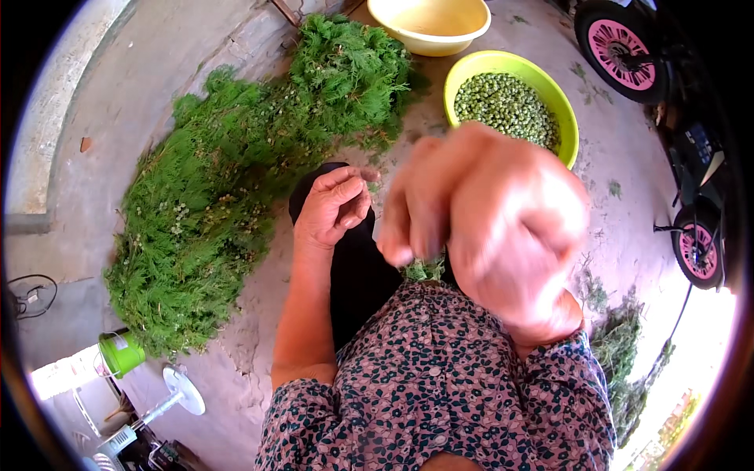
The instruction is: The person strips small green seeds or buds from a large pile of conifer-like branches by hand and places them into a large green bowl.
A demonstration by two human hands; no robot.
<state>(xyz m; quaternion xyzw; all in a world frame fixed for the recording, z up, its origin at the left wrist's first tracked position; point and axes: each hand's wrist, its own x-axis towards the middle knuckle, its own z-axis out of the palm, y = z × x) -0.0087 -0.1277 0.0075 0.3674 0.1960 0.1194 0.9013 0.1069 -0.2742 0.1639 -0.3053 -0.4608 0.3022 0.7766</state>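
Observation:
My left hand [336, 203] is over my left knee, its fingers loosely curled and the index finger held out; nothing shows between them. Raised close to the camera, my right hand [495, 212] is large and motion-blurred with the fingers bent down. Whether it holds anything is hidden. Below it, a green conifer sprig [425, 269] shows on my lap, partly covered by the hand. Beyond the right hand stands a yellow-green plastic basin [566, 112] holding many small green cones [500, 106]. Left of my knees spreads a long heap of cut conifer branches [200, 218].
A pale yellow basin [436, 44] stands at the top. Two pink-rimmed wheels [624, 56] are at the right, with more conifer branches [618, 353] lower down. A green bucket [122, 354] and a white pedestal stand [177, 394] are at lower left.

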